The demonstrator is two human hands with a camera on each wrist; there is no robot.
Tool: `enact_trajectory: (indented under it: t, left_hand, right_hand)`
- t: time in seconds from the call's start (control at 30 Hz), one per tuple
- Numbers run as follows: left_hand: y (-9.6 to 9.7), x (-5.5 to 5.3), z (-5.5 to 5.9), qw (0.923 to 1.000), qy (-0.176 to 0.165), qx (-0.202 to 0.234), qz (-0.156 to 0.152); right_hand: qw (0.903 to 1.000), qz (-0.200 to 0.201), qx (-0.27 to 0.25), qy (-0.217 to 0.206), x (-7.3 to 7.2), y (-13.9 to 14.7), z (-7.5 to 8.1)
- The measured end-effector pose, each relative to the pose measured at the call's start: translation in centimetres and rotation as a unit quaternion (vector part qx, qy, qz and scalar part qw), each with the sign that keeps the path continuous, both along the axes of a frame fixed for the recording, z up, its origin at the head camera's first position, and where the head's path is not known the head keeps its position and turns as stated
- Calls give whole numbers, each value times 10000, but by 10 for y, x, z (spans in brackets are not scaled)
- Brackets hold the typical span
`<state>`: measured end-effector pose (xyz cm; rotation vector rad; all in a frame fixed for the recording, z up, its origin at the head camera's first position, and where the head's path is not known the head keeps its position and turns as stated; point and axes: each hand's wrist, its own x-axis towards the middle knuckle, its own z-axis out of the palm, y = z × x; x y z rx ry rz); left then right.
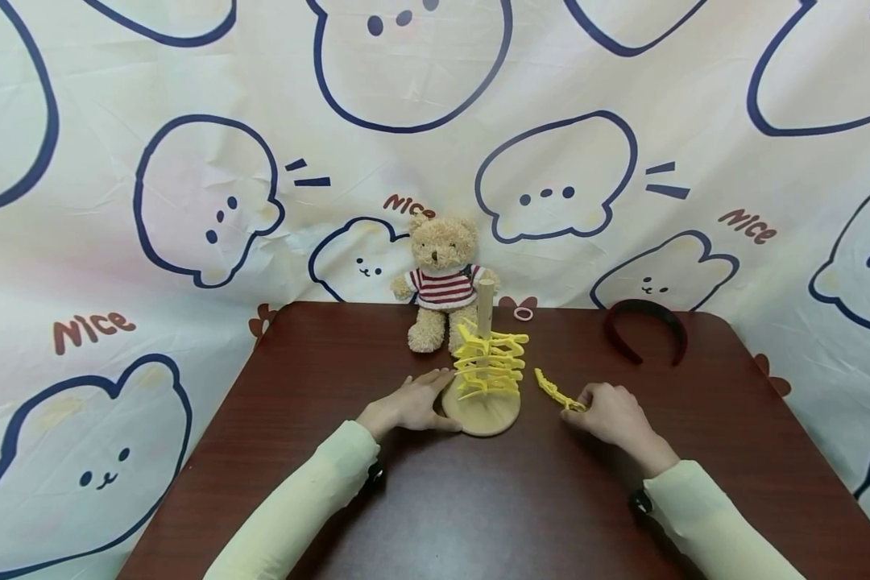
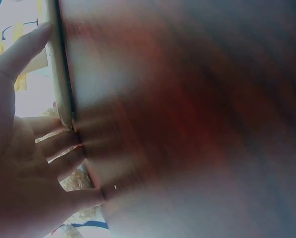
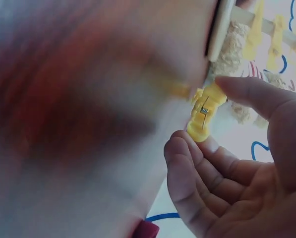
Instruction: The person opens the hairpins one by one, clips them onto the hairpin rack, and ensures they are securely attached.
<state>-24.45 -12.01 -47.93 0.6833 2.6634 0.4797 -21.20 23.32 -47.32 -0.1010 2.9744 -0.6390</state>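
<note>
My right hand (image 1: 612,415) pinches a yellow spring clip (image 1: 557,395) between thumb and fingers, to the right of the stand. A small metal spring shows in this clip (image 3: 205,110) in the right wrist view. The stand has a round, pale wooden base (image 1: 482,419) and an upright post (image 1: 486,302). Several yellow clips (image 1: 489,366) are stacked along the post, one above another. My left hand (image 1: 409,403) lies at the left side of the base, fingers spread and fairly straight. Its thumb (image 2: 31,44) touches the base's rim in the left wrist view.
Behind the stand, a teddy bear (image 1: 441,282) in a striped shirt sits against the patterned cloth (image 1: 551,80). A dark red headband (image 1: 645,310) lies at the back right of the brown table (image 1: 478,515). Near the back edge is a small pink-and-white ring (image 1: 524,314).
</note>
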Motion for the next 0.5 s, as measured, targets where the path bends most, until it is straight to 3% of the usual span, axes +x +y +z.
enact_trajectory:
  t: [0.27, 0.5]
  left_hand:
    - [0, 0, 0, 10000, -13, -24, -6]
    - [0, -2, -2, 9999, -5, -106, -6]
  right_hand:
    - [9964, 56, -195, 826, -4, 13, 14]
    - [9902, 100, -539, 1283, -5, 18, 38]
